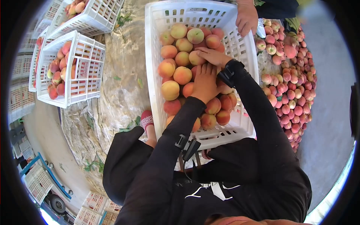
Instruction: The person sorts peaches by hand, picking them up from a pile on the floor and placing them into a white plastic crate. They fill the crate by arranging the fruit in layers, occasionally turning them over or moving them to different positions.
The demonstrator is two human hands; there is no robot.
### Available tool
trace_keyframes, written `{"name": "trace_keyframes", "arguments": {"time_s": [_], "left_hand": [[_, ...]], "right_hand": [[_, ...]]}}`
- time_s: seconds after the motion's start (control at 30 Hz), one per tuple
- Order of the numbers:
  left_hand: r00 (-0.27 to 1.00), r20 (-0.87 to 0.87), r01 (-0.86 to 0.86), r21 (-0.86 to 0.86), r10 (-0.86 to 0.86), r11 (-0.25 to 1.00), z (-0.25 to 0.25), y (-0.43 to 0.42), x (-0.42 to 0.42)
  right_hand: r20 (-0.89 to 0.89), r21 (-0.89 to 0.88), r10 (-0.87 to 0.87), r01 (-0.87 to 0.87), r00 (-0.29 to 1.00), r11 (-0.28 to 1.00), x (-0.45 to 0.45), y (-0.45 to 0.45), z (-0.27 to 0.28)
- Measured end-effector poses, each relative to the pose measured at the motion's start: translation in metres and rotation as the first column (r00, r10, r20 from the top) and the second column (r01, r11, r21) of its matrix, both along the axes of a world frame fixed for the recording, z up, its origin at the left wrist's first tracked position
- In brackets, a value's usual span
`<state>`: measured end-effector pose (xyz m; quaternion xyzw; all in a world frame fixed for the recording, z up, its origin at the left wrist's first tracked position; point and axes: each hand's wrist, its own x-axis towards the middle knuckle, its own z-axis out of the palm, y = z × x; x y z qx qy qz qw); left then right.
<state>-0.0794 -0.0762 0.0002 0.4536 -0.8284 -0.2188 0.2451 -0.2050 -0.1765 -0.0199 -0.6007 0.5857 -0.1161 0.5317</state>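
A white plastic crate (151, 67) stands in front of my body, with many yellow-red peaches (182, 75) inside. My left hand (205, 83) lies over the peaches near the crate's middle, fingers stretched forward and back of the hand upward. Just beyond it, my right hand (214, 58) reaches in from the right. Its fingers extend to the left and touch a yellowish peach (196, 58). The palms and whatever lies beneath them are hidden. Redder peaches (213, 106) sit at the near end, below my wrists.
Another person's hand (246, 18) rests at the crate's far right rim. A large pile of peaches (290, 90) covers the ground at right. At left stand white crates with peaches (87, 69) on a stained sheet (120, 82). A blue-framed cart (56, 176) is at lower left.
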Motion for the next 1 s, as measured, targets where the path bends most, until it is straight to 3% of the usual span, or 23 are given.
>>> {"name": "trace_keyframes", "arguments": {"time_s": [0.03,0.07,0.13,0.17,0.23,0.27,0.3,0.37,0.43,0.47,0.5,0.53,0.57,0.63,0.67,0.73,0.77,0.9,0.97,1.0], "left_hand": [[0.997,0.073,0.021,0.036,-0.023,0.999,0.006,-0.001,0.004],[0.996,0.080,0.034,0.030,-0.037,0.999,0.012,-0.007,0.009],[0.994,-0.012,-0.105,0.108,0.107,0.989,0.021,-0.024,0.019],[0.986,-0.002,-0.165,0.032,0.165,0.986,0.023,-0.030,0.022],[0.991,-0.031,-0.134,-0.051,0.132,0.990,0.006,-0.041,0.020],[0.992,-0.065,-0.120,-0.126,0.112,0.985,-0.007,-0.044,0.021],[1.000,0.014,-0.007,-0.061,0.008,0.998,-0.008,-0.045,0.021],[0.999,0.042,-0.010,-0.046,0.012,0.999,-0.012,-0.043,0.021],[0.998,0.069,-0.009,-0.010,0.010,1.000,-0.010,-0.038,0.020],[0.991,0.131,0.007,-0.041,-0.002,0.999,-0.010,-0.037,0.021],[0.981,0.195,0.029,-0.072,-0.014,0.997,-0.011,-0.037,0.022],[0.980,0.196,0.033,-0.062,-0.020,0.998,-0.014,-0.037,0.022],[0.985,0.173,0.026,-0.080,-0.012,0.996,-0.016,-0.037,0.022],[0.989,0.150,0.019,-0.099,-0.004,0.995,-0.017,-0.037,0.021],[0.987,0.163,0.023,-0.075,-0.010,0.997,-0.015,-0.037,0.022],[0.985,0.171,0.015,-0.055,-0.005,0.998,-0.014,-0.039,0.022],[0.985,0.174,0.014,-0.054,-0.005,0.998,-0.014,-0.039,0.022],[0.978,0.205,0.032,-0.001,-0.031,0.999,-0.007,-0.037,0.024],[0.980,0.199,0.024,-0.012,-0.021,1.000,-0.007,-0.038,0.023],[0.980,0.197,0.022,-0.017,-0.018,1.000,-0.007,-0.037,0.023]], "right_hand": [[-0.047,-0.119,0.023,-0.029,0.999,0.992,-0.003,0.005,-0.003],[-0.040,-0.125,0.009,-0.014,0.999,0.992,-0.008,0.008,-0.006],[0.227,0.099,-0.114,0.093,0.967,0.991,-0.008,0.015,0.011],[0.234,0.091,-0.128,0.109,0.964,0.990,-0.009,0.015,0.013],[0.276,0.339,-0.335,0.235,0.901,0.911,-0.009,0.011,0.016],[0.280,0.334,-0.335,0.236,0.900,0.913,-0.008,0.013,0.018],[0.375,0.389,-0.387,0.236,0.842,0.890,-0.006,0.017,0.024],[0.455,0.446,-0.440,0.230,0.774,0.865,-0.006,0.015,0.024],[0.410,0.374,-0.545,0.411,0.731,0.832,-0.006,0.013,0.014],[0.404,0.382,-0.549,0.410,0.732,0.828,-0.014,0.006,0.012],[0.237,0.069,-0.422,0.418,0.875,0.906,-0.021,-0.003,0.024],[0.013,-0.236,-0.327,0.321,0.945,0.917,-0.029,-0.011,0.027],[0.011,-0.226,-0.332,0.326,0.943,0.918,-0.034,-0.015,0.021],[-0.120,-0.586,-0.340,0.210,0.933,0.782,-0.046,-0.031,0.001],[-0.120,-0.584,-0.341,0.211,0.932,0.784,-0.051,-0.038,-0.018],[-0.329,-0.596,-0.054,-0.163,0.943,0.786,-0.053,-0.049,-0.043],[-0.454,-0.505,-0.080,-0.182,0.887,0.844,-0.049,-0.053,-0.046],[-0.541,-0.337,-0.085,-0.123,0.837,0.933,-0.037,-0.041,0.006],[-0.361,-0.101,-0.107,0.075,0.926,0.992,-0.037,-0.032,0.020],[-0.366,-0.098,-0.097,0.065,0.925,0.993,-0.033,-0.023,0.022]]}}
